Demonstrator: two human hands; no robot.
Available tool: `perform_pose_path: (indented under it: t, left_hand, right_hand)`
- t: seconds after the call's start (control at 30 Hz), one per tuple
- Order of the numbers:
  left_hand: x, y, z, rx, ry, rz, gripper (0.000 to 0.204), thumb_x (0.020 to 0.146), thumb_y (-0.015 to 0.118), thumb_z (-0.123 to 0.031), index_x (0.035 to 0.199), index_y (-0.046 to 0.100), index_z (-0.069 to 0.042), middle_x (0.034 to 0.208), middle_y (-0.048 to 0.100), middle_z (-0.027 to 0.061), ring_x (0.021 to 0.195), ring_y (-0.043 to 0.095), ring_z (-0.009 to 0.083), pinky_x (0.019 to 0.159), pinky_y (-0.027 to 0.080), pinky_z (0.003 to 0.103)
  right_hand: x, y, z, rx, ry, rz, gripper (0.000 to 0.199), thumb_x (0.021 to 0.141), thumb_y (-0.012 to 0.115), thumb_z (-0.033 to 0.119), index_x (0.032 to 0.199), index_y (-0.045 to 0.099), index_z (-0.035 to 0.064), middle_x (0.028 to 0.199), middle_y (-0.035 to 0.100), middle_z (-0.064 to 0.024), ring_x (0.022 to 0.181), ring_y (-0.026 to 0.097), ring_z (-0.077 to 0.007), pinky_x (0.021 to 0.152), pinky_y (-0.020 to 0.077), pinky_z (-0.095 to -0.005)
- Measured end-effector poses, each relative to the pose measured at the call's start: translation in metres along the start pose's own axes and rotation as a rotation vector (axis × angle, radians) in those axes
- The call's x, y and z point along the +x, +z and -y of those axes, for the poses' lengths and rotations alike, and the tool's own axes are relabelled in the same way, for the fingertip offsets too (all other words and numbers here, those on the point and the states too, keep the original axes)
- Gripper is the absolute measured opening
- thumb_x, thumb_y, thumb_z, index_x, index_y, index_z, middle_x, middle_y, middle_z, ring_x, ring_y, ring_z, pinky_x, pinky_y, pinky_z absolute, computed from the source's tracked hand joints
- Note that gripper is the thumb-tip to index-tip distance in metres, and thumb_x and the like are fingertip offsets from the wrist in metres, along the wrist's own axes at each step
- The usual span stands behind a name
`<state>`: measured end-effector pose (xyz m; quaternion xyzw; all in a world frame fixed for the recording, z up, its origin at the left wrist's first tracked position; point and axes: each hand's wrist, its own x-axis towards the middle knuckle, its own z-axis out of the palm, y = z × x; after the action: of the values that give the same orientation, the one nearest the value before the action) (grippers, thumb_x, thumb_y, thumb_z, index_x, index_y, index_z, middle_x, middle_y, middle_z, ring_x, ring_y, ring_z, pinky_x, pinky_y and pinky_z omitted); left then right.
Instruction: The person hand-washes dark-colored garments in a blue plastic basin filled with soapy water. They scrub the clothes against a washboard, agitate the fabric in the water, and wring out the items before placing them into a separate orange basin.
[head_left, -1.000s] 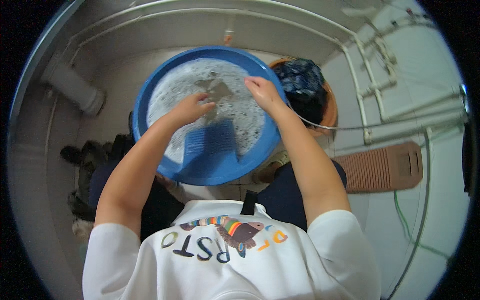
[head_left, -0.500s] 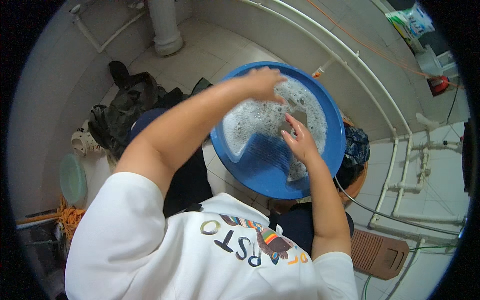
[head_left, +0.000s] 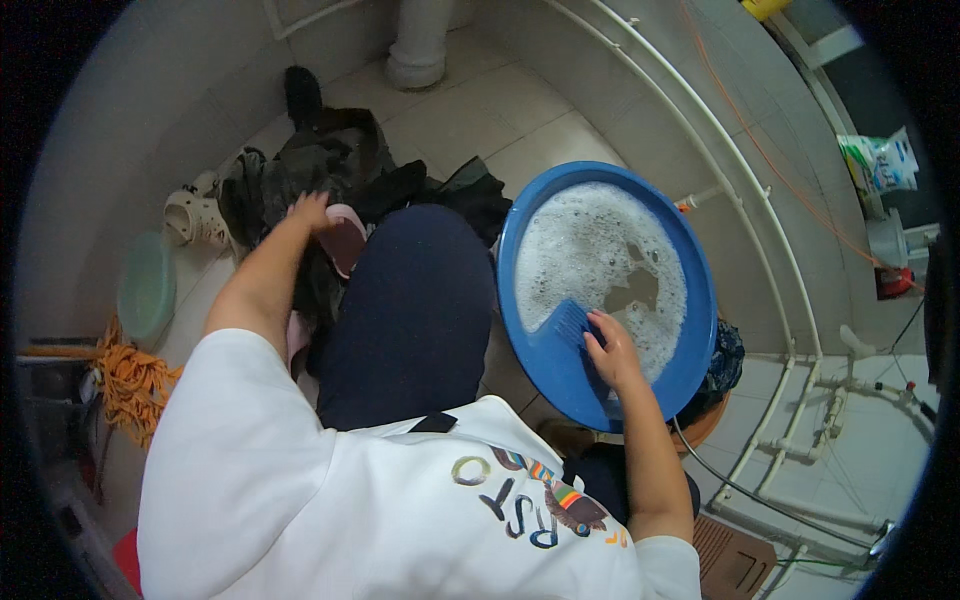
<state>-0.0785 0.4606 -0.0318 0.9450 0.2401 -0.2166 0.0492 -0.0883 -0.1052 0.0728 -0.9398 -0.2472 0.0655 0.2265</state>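
A large blue basin (head_left: 520, 330) holds grey, foamy water (head_left: 590, 230), and a blue ridged washboard surface (head_left: 560, 332) slopes down at its near side. Over that ridged part rests my right hand (head_left: 615, 355), thumb and fingers apart, with nothing visible in it. Away to the left, my left hand (head_left: 308, 212) reaches down at a heap of dark clothes (head_left: 345, 150), beside a pink slipper (head_left: 343, 240) on my foot. Its fingers are blurred against the cloth, so I cannot see whether they grip it.
At the left are cream clogs (head_left: 190, 215), a pale green bowl (head_left: 147, 287) and an orange mop head (head_left: 135, 385). Behind the basin, dark laundry sits in an orange tub (head_left: 708, 425). White pipes (head_left: 690, 95) run along the wall; a hose (head_left: 750, 500) crosses at right.
My left hand has left the basin and swung left to the dark clothes. My right hand has lowered onto the ridged washboard part. The view has turned left.
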Motion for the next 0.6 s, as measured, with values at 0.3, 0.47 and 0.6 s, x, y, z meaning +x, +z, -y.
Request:
perform_pose_path:
  t: [0.3,0.47,0.6]
  left_hand:
    - [-0.047,0.061,0.032,-0.424,0.121,-0.417,0.044,0.070,0.063,-0.017,0.111,0.052,-0.011,0.124,0.046,0.0090,0.122,0.033,0.0262,0.100,0.026,0.039]
    - [-0.082,0.059,0.046,-0.931,-0.051,-0.395,0.041,0.067,0.065,-0.020,0.105,0.055,-0.007,0.111,0.056,0.0105,0.101,0.052,0.0295,0.083,0.042,0.035]
    - [-0.075,0.088,0.102,-1.277,-0.133,-0.669,0.041,0.073,0.066,-0.030,0.101,0.056,-0.003,0.088,0.061,0.0090,0.078,0.057,0.0179,0.071,0.044,0.029]
  right_hand:
    - [0.005,0.012,0.024,0.140,0.142,0.026,0.028,0.079,0.056,0.015,0.106,0.056,0.0074,0.119,0.050,-0.0096,0.108,0.048,-0.0256,0.089,0.0399,-0.0332]
    - [0.006,0.021,0.016,0.162,0.129,-0.058,0.025,0.079,0.057,0.012,0.103,0.059,0.0065,0.118,0.051,-0.0103,0.108,0.049,-0.0259,0.091,0.0382,-0.0335]
    - [0.002,0.029,0.001,0.249,0.177,-0.056,0.024,0.080,0.055,0.011,0.103,0.059,0.0049,0.117,0.051,-0.0110,0.108,0.048,-0.0253,0.091,0.0379,-0.0335]
